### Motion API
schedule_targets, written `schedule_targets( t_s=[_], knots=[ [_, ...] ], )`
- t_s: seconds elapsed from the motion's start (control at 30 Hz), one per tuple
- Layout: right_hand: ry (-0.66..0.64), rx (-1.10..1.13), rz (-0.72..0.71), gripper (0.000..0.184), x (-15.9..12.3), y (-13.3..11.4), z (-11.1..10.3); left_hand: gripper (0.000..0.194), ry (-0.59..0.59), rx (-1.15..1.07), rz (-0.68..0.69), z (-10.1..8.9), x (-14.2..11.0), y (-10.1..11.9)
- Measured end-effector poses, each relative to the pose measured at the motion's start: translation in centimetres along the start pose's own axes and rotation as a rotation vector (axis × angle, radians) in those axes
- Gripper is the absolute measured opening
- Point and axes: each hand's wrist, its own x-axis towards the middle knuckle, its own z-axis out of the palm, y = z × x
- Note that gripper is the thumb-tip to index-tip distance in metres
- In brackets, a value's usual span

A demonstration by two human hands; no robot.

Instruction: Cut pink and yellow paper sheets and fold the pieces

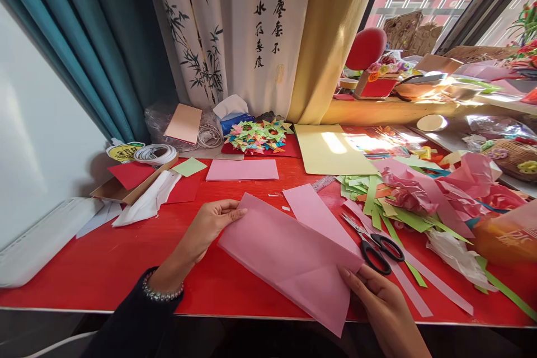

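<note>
Head view: left hand (218,222) and right hand (380,299) pinch pink paper (289,260), most fingers hidden.

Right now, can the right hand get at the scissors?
Probably yes: the scissors lie just beyond the right hand, handles uncovered, though it must first release its pink sheet.

A home-style craft corner: coloured paper (335,148) and scissors (371,241) cover a red desk (138,263) (ribbons along its right edge), with curtains (262,28) behind its far edge.
</note>
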Motion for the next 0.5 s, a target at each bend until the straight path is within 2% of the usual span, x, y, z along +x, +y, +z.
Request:
schedule_targets(
  t_s=[0.37, 0.5],
  knots=[
    [0.086, 0.042, -0.045, 0.036, -0.3, -0.4, 0.9, 0.021, 0.041, 0.039, 0.001, -0.1, 0.0, -0.1],
    [0.062, 0.025, -0.035, 0.036, -0.2, -0.5, 1.1, 0.023, 0.034, 0.064, 0.001, -0.1, 0.1, -0.1]
  ],
)
